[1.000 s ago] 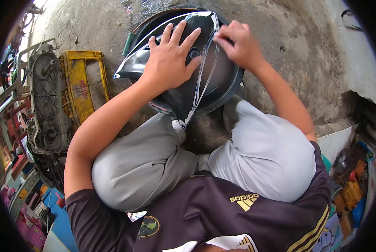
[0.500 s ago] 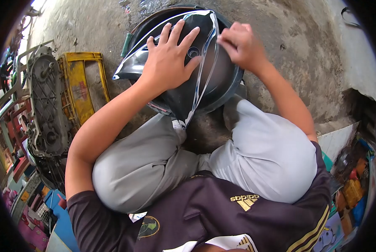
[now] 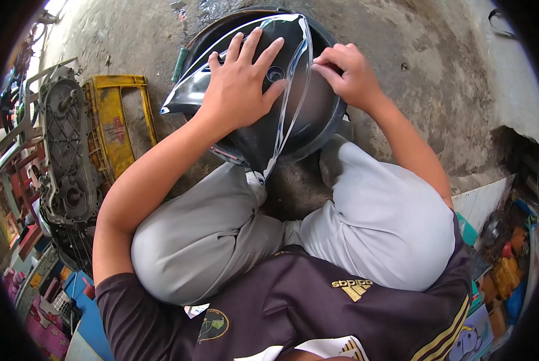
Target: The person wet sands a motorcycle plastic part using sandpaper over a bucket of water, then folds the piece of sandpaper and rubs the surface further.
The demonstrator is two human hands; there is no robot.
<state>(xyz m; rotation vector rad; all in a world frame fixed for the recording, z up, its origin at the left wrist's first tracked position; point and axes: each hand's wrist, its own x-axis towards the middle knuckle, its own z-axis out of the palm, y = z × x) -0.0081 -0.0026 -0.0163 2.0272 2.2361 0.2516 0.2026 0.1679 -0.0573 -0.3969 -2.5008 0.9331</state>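
Left hand [image 3: 236, 90]: palm down, fingers splayed wide, thumb out to the side, pressed flat on the panel, with no grip. Left arm bent outward at the elbow. Right hand [image 3: 351, 75]: fingers curled, thumb and forefinger close together beside the panel's right edge; any hold there impossible to tell. Black panel [image 3: 258, 137]: glossy, pointed at the corners, bright shiny edging, round fitting [image 3: 275, 74] near the thumb; laid across a dark round basin [image 3: 335, 111] on concrete floor [image 3: 414, 102].

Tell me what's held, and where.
The right hand seems to pinch the strip at its outer edge, though contact is unclear. The left hand only rests on the panel.
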